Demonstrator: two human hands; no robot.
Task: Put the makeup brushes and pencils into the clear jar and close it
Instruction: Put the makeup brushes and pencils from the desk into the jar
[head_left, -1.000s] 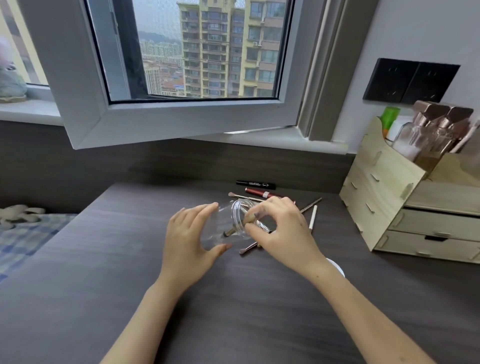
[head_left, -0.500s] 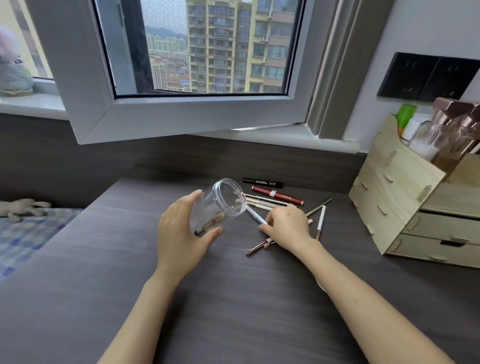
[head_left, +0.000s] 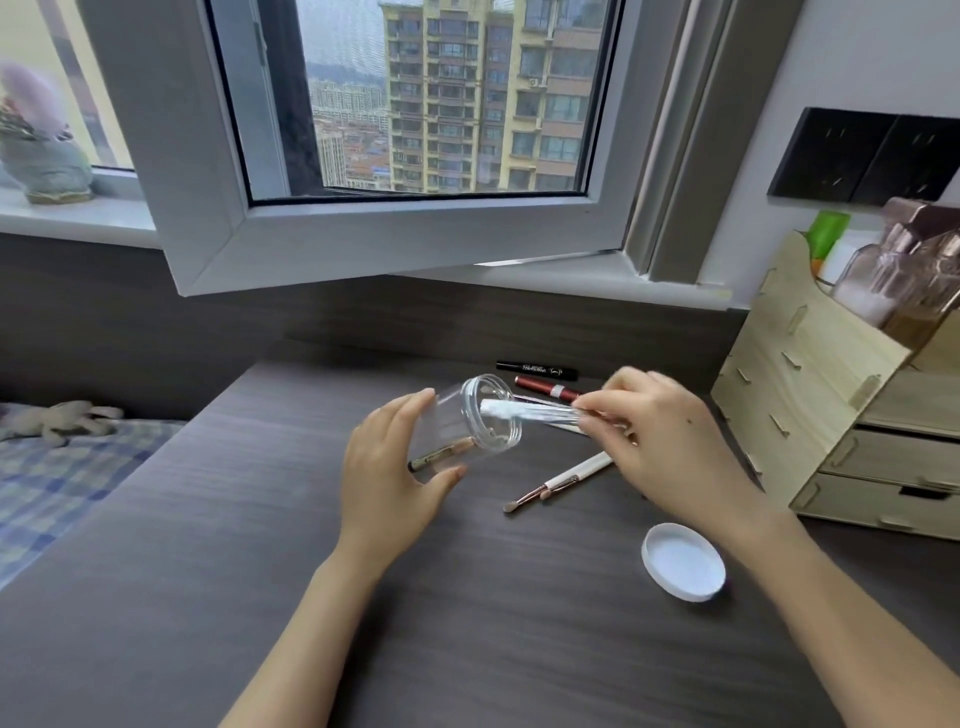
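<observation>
Holding tilted clear jar (head_left: 464, 422), left hand (head_left: 390, 474); right hand (head_left: 655, 437) pinching blurred pencil (head_left: 524, 411); writing unreadable.

Desk (head_left: 260, 571) open at left; wooden organizer (head_left: 810, 415) blocks right.

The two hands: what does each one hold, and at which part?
Left hand holds the clear jar around its body. Right hand pinches a blurred white stick at its rear end, tip at the jar's mouth.
</observation>
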